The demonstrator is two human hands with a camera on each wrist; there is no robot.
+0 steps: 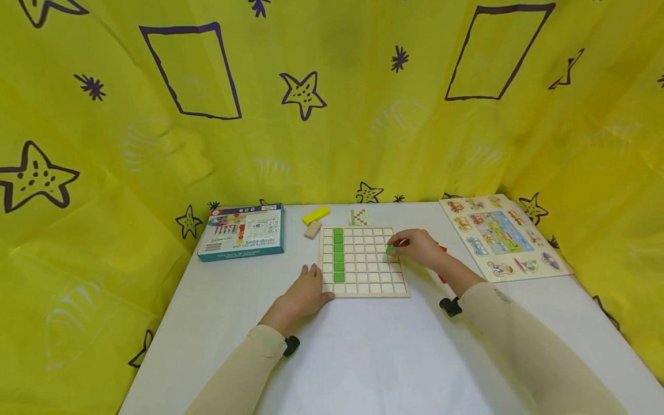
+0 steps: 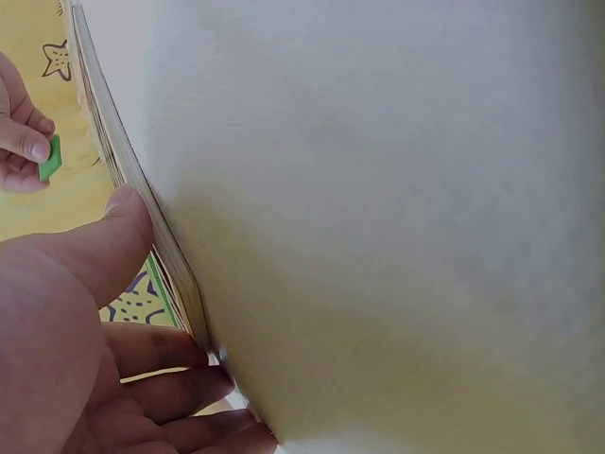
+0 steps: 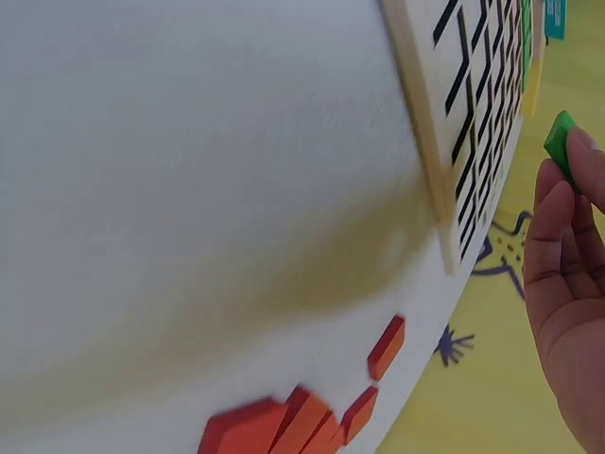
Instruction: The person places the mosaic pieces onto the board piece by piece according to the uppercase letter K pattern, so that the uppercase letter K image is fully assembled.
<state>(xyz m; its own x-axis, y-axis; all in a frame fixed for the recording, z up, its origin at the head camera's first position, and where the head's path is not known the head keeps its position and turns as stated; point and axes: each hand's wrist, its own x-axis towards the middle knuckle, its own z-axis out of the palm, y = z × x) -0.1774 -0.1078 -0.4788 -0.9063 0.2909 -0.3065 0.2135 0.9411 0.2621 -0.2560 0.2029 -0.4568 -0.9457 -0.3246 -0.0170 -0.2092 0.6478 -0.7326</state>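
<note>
A wooden grid board (image 1: 365, 295) with white squares lies on the table in the head view. One of its left columns holds several green tiles (image 1: 339, 257). At the board's front left corner my left hand (image 1: 303, 293) touches the frame, thumb on the front edge and fingers along the left side. My right hand (image 1: 417, 248) pinches a green tile (image 3: 560, 142) between thumb and fingers, above the board's right edge. Several red tiles (image 3: 304, 416) lie on the table, partly hidden under the right arm in the head view.
Behind the board lie a small pattern card (image 1: 358, 217), a yellow block (image 1: 316, 215) and a plain wooden block (image 1: 313, 230). A teal-edged box (image 1: 244, 233) lies at the left, a picture puzzle board (image 1: 505, 237) at the right. Yellow patterned cloth (image 1: 337, 150) hangs behind.
</note>
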